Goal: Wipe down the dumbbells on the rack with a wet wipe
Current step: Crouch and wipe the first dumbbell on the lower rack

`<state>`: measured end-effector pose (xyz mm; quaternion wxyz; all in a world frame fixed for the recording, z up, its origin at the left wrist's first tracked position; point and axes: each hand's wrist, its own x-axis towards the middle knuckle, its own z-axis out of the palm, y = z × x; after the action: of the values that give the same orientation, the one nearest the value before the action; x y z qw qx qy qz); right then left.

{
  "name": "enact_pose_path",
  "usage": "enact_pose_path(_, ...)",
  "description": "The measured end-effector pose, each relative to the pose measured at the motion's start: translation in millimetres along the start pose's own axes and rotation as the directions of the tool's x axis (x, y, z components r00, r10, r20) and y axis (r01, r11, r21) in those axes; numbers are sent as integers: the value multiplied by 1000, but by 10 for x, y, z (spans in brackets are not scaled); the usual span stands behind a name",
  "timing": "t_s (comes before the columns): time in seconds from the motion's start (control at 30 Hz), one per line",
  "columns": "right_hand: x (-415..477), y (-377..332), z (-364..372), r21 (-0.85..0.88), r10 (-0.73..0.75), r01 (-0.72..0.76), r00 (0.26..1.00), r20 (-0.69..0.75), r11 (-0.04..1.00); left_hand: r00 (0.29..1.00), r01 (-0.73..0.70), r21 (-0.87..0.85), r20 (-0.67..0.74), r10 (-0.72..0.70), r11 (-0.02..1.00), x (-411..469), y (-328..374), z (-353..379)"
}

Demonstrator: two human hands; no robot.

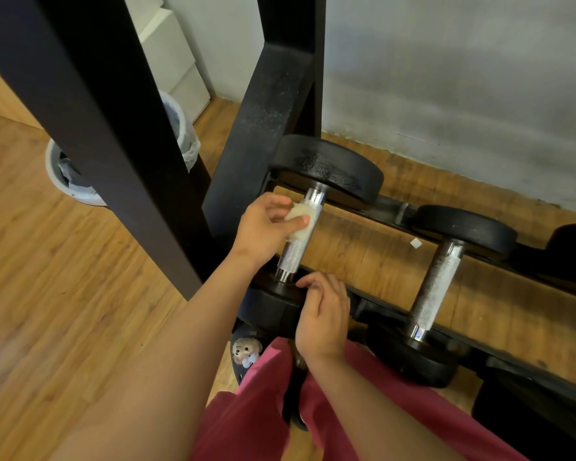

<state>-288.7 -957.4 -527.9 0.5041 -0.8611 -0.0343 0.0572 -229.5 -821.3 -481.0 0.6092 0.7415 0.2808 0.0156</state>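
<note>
White wipe [299,220] in left hand [262,229] grip, on dumbbell [295,257] handle, right hand [324,316] clasping head

Open room lies between the left dumbbell [296,254] and the right dumbbell [436,287]; black end discs [326,164] wall in each handle; a slanted brace [263,128] stands just beside the left one; a thick post [113,144] bars the left side.
</note>
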Motion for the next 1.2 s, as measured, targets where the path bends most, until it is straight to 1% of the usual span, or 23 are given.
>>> enact_pose_path(0.1, 4, -3, -3, 0, -7, 7, 1000, 1, 1000, 997, 76, -38, 10, -76, 996, -4, 20, 86)
enact_pose_path(0.23, -5, -14, -9, 10, -11, 11, 1000, -4, 1000, 991, 39, -54, -128, -45, 998, -1, 9, 80)
enact_pose_path(0.27, -7, -15, -11, 12, -10, 10, 1000, -5, 1000, 990, 22, -65, -141, -31, 998, 4, 5, 64)
enact_pose_path(0.33, -10, -19, -7, 15, -7, 7, 1000, -7, 1000, 995, 20, -105, -99, -31, 994, 4, 12, 50)
enact_pose_path(0.4, -11, -19, -6, 19, -1, 1, 1000, -5, 1000, 998, 48, -124, -44, -54, 991, 15, 18, 89)
enact_pose_path(0.47, -12, -20, -6, 23, 2, -2, 1000, -1, 1000, 994, 68, -113, -72, -76, 991, 57, 27, 121)
enact_pose_path(0.57, -11, -13, -9, 24, -1, 1, 1000, -5, 1000, 987, 35, -119, -151, -53, 992, 83, 34, 117)
enact_pose_path(0.7, -6, -8, -2, 36, 4, -4, 1000, -9, 999, 995, 66, -161, -66, -77, 985, 70, 61, 157)
enact_pose_path(0.83, -9, -14, -5, 40, 11, -11, 1000, -8, 999, 989, 33, -103, -137, -47, 994, 113, 74, 129)
enact_pose_path(0.97, -8, -10, -9, 33, 7, -6, 1000, -5, 999, 999, 30, -76, -19, -32, 997, 105, 89, 78)
enact_pose_path(1.07, -12, -22, -15, 38, 2, -1, 1000, -13, 999, 999, 30, 64, 8, -31, 998, 88, 112, -25)
enact_pose_path(1.2, 0, -37, -30, 48, -24, 24, 1000, -19, 999, 999, 14, 145, 37, -20, 989, 3, 32, -183)
